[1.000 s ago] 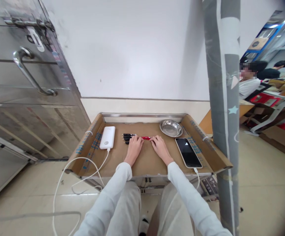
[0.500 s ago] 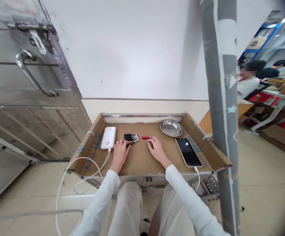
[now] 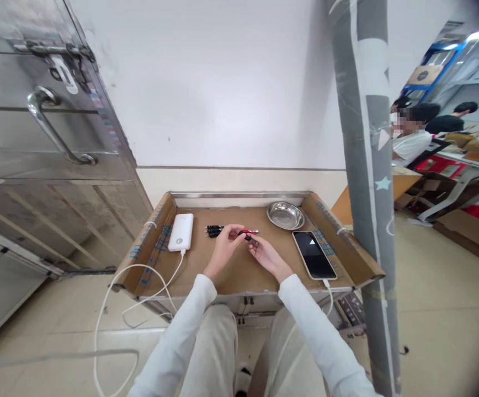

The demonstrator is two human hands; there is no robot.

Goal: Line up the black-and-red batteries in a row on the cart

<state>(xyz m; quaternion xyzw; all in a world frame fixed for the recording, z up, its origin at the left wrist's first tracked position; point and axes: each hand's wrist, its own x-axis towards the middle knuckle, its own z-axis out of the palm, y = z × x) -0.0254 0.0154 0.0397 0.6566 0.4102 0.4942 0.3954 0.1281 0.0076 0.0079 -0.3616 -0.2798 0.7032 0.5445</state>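
Note:
My left hand (image 3: 225, 247) pinches a short black pen-like stick (image 3: 246, 237) over the middle of the cardboard-lined table. The fingers of my right hand (image 3: 267, 257) close around the stick's other, right end, so both hands meet on it. Just behind them lies a red pen-like stick (image 3: 253, 231), partly hidden by my left fingers. To the left, several black pen-like sticks (image 3: 213, 230) lie side by side, their right ends covered by my left hand.
A white power bank (image 3: 181, 231) with a cable lies at the left. At the right are a round steel dish (image 3: 286, 215) and a phone (image 3: 314, 255) with a cable plugged in. A wrapped grey post (image 3: 366, 165) rises beside the table's right edge; people sit beyond it.
My left hand has lifted one black stick from the group and carried it right. My right hand has left the red stick and now grips the black one too.

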